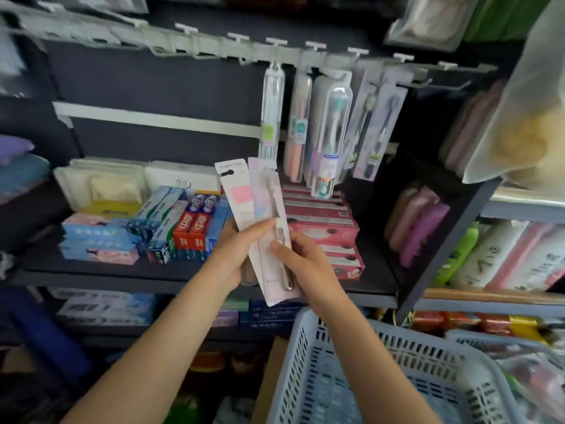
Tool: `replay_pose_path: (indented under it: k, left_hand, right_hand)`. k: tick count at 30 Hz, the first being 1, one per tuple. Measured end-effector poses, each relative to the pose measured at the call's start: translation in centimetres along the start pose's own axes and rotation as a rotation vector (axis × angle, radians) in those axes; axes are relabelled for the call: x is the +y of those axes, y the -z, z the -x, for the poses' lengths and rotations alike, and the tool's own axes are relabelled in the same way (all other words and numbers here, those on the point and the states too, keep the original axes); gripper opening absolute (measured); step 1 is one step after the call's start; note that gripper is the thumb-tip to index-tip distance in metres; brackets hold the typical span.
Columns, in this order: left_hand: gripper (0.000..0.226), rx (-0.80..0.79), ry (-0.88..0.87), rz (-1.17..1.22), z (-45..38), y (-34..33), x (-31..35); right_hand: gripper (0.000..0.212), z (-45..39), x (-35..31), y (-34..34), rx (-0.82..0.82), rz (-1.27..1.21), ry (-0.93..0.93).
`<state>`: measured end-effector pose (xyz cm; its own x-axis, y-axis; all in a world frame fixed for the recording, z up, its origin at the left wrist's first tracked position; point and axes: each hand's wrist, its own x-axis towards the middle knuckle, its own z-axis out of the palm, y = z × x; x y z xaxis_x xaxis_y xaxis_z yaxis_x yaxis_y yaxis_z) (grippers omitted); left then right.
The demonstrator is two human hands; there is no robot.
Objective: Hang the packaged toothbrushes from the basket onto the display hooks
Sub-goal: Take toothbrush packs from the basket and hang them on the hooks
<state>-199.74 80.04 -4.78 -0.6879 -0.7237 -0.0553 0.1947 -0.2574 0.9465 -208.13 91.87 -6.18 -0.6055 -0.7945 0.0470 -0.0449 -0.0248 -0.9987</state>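
Note:
Two packaged toothbrushes are held up in front of the shelf. My left hand (237, 255) grips the white-and-pink pack (237, 197) with its thumb across the front. My right hand (301, 264) pinches the pale pink toothbrush pack (270, 240), which overlaps the first one. Above them runs a row of white display hooks (276, 44); several packaged toothbrushes (328, 133) hang from the hooks right of centre. The hooks further left carry nothing that I can make out. The blue-grey plastic basket (382, 347) sits at the lower right, under my right forearm.
Toothpaste boxes (189, 228) and flat red boxes (324, 228) fill the shelf behind my hands. Bottles (458, 255) stand on the right-hand shelves. Bagged goods (526, 117) hang at the upper right, close to the last hooks. A second basket (535, 368) holds packages at the far right.

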Motion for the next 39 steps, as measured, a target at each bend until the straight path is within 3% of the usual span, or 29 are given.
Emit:
replay_pose_path:
  k: [6, 9, 12, 15, 22, 26, 34, 39]
  left_hand:
    - [0.038, -0.025, -0.036, 0.001, -1.1, 2.0, 3.0]
    - [0.024, -0.030, -0.044, 0.002, -1.5, 1.7, 3.7]
    - [0.018, -0.063, -0.041, 0.020, -1.8, 0.2, 4.3]
    - [0.027, -0.108, -0.044, 0.033, -2.1, -2.1, 4.9]
    - [0.020, -0.202, -0.069, 0.024, -2.2, -7.7, 5.4]
    - [0.038, -0.224, -0.073, 0.034, -1.8, -10.2, 5.4]
    - [0.025, -0.166, -0.076, -0.009, -1.3, -12.3, 5.0]
    - [0.029, -0.119, -0.094, -0.008, -0.7, -13.3, 4.2]
  right_hand:
    - [0.015, -0.7, -2.2, -1.5, 0.132, -0.032, 0.098]
    - [0.015, 0.0, -2.9, -0.5, 0.211, -0.094, 0.135]
    - [0.014, 0.8, -3.8, 0.8, 0.317, -0.112, 0.208]
    - [0.015, 1.2, -5.0, 2.6, 0.429, -0.123, 0.276]
    - [0.011, 0.7, -8.2, 7.1, 0.642, -0.188, 0.265]
    - [0.014, -0.2, -9.9, 9.6, 0.606, -0.238, 0.265]
    - [0.020, -1.4, -11.9, 11.8, 0.530, -0.252, 0.243]
    - [0.023, -2.2, -11.7, 12.7, 0.550, -0.216, 0.184]
